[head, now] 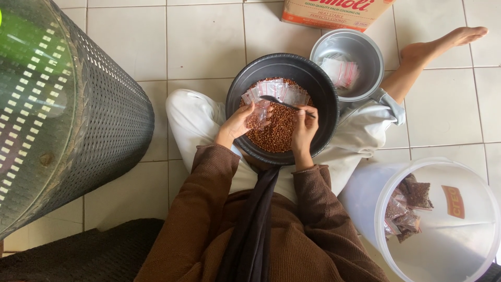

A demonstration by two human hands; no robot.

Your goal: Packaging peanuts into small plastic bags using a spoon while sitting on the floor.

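Over the dark basin [240, 94] of beans — left hand [237, 124] gripping a clear bag [259, 115], right hand [304, 127] perhaps pinching a half-hidden spoon [279, 102].

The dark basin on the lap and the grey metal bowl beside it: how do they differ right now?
The dark basin is wider and black; the grey metal bowl is smaller and silvery. The basin holds reddish-brown peanuts and a few small plastic bags; the bowl holds only empty small bags. The left hand and right hand work over the basin; the bowl sits untouched. Both are round and open-topped.
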